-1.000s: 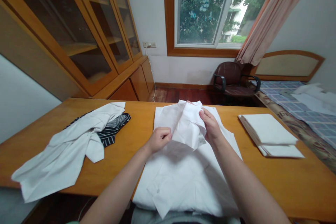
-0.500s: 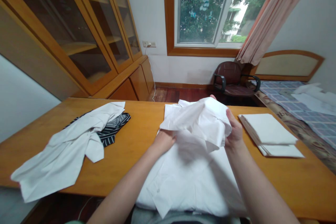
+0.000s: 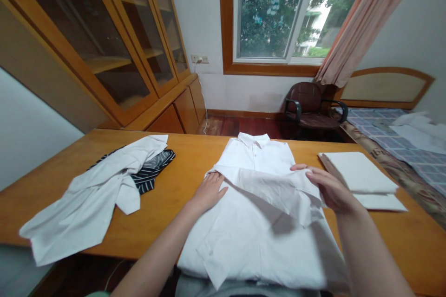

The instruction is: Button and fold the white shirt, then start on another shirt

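Observation:
A white collared shirt (image 3: 244, 241) lies on the table with its collar at the far side and its lower part at my body. One sleeve (image 3: 275, 185) crosses the front of it. My left hand (image 3: 209, 191) rests flat on the shirt's left side, thumb spread, fingertips at the sleeve's folded end. My right hand (image 3: 329, 188) grips the sleeve on the right, fingers over the cloth and slightly raised above the shirt. Part of that grip is hidden by the fabric.
To the left, a crumpled white garment (image 3: 80, 199) lies over a black striped cloth (image 3: 153, 171). A folded white stack (image 3: 358, 171) sits at the right of the wooden table (image 3: 167, 213). Beyond are a chair (image 3: 306, 102), a bed (image 3: 390, 125) and a glass-front cabinet (image 3: 153, 97).
The bunched sleeve has come down and now lies stretched across the shirt, uncovering the collar. My right hand moved right and nearer; my left hand has flattened out.

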Demonstrator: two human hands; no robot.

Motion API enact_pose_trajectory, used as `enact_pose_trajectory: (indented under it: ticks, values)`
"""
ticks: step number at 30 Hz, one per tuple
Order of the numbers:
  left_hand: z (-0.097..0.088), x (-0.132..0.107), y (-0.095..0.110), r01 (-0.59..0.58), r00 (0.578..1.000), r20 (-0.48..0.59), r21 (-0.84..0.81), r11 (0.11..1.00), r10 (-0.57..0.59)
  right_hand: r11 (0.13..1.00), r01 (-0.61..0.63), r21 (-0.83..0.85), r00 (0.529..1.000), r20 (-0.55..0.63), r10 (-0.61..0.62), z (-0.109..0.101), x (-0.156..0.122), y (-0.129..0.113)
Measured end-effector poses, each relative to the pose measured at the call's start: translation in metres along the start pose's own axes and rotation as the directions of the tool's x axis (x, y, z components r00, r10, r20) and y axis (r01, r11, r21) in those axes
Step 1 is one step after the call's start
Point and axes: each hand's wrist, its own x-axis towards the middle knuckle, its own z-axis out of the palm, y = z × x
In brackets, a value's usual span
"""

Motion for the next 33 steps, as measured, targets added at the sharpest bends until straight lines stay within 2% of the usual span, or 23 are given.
enact_pose_trajectory:
  ticks: [3, 6, 7, 9, 12, 14, 16, 18, 22, 25, 28, 31, 33]
  values:
    - [-0.001, -0.001, -0.003, -0.002, 0.999, -0.049, 0.011, 1.000, 0.003, 0.983, -0.105, -0.152, 0.991, 0.062, 0.116, -0.012, -0.007, 0.006]
    - [-0.007, 0.000, -0.007, -0.060, 0.994, -0.092, -0.057, 0.997, 0.055, 0.921, -0.090, -0.378, 0.980, 0.134, 0.151, -0.018, -0.011, 0.015]
    - [-0.011, 0.001, -0.010, -0.061, 0.993, -0.106, -0.098, 0.993, 0.050, 0.889, -0.097, -0.447, 0.970, 0.158, 0.185, -0.019, -0.012, 0.018]
    - [-0.019, 0.005, -0.016, 0.003, 0.988, -0.151, -0.169, 0.986, -0.029, 0.812, -0.159, -0.562, 0.936, 0.176, 0.305, -0.020, -0.012, 0.026]
    - [-0.029, 0.014, -0.029, 0.133, 0.945, -0.267, -0.219, 0.967, -0.191, 0.659, -0.275, -0.700, 0.882, 0.090, 0.463, -0.019, -0.010, 0.034]
    - [-0.032, 0.023, -0.040, 0.171, 0.905, -0.340, -0.261, 0.950, -0.256, 0.572, -0.301, -0.763, 0.881, 0.007, 0.473, -0.016, -0.007, 0.034]
    - [-0.032, 0.033, -0.051, 0.191, 0.886, -0.345, -0.337, 0.922, -0.310, 0.546, -0.301, -0.782, 0.900, -0.044, 0.434, -0.012, -0.002, 0.031]
    - [-0.029, 0.045, -0.060, 0.205, 0.896, -0.290, -0.400, 0.893, -0.336, 0.559, -0.269, -0.784, 0.917, -0.030, 0.398, -0.008, 0.004, 0.028]
    - [-0.022, 0.072, -0.065, 0.218, 0.926, -0.191, -0.436, 0.873, -0.326, 0.588, -0.163, -0.792, 0.927, 0.081, 0.367, 0.002, 0.017, 0.029]
    - [-0.016, 0.093, -0.061, 0.241, 0.933, -0.141, -0.435, 0.868, -0.330, 0.716, -0.096, -0.691, 0.927, 0.200, 0.317, 0.010, 0.019, 0.033]
    - [-0.009, 0.112, -0.056, 0.286, 0.930, -0.098, -0.413, 0.865, -0.355, 0.851, -0.074, -0.520, 0.901, 0.332, 0.280, 0.017, 0.014, 0.031]
    - [-0.004, 0.126, -0.053, 0.332, 0.915, -0.094, -0.377, 0.865, -0.392, 0.909, -0.069, -0.411, 0.866, 0.428, 0.260, 0.021, 0.004, 0.025]
    - [-0.003, 0.132, -0.052, 0.350, 0.906, -0.104, -0.358, 0.865, -0.410, 0.931, -0.108, -0.349, 0.835, 0.476, 0.276, 0.025, -0.002, 0.023]
